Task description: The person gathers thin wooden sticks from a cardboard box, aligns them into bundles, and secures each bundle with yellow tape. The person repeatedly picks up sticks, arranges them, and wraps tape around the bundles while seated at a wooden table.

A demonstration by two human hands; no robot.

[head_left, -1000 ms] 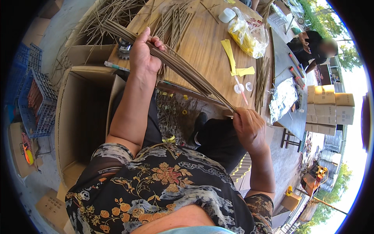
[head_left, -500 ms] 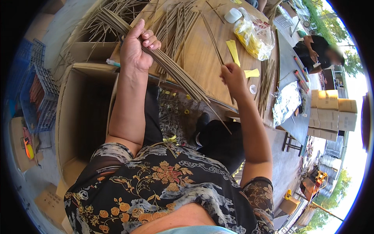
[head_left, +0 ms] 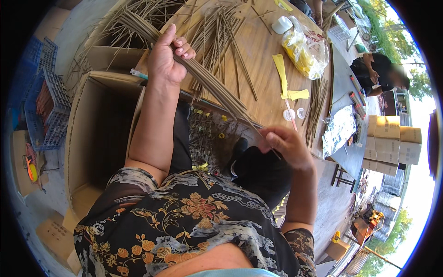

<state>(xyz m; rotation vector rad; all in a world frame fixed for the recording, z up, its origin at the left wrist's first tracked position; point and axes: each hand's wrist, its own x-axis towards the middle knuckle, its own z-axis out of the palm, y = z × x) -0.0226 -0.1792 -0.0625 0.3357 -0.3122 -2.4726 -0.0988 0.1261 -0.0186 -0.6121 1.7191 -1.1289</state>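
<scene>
My left hand (head_left: 169, 56) is closed round a bundle of thin brown sticks (head_left: 212, 85), held slanting over the table's near edge. The bundle runs from the upper left down to the right. At its lower end my right hand (head_left: 287, 147) pinches the tips of one or a few sticks that reach out past the others; how many, I cannot tell. A loose heap of similar sticks (head_left: 217, 39) lies on the wooden table (head_left: 260, 76) beyond my left hand.
An open cardboard box (head_left: 78, 138) stands left of my legs. On the table lie yellow strips (head_left: 280, 76), a clear bag with yellow contents (head_left: 300, 53), a white roll (head_left: 281, 25) and more sticks (head_left: 318, 94). Another person (head_left: 374, 74) is at the far right.
My right hand has come down and nearer, from above the table to the bundle's lower end. The sticks it held upright over the table are no longer raised there. My left hand keeps its grip.
</scene>
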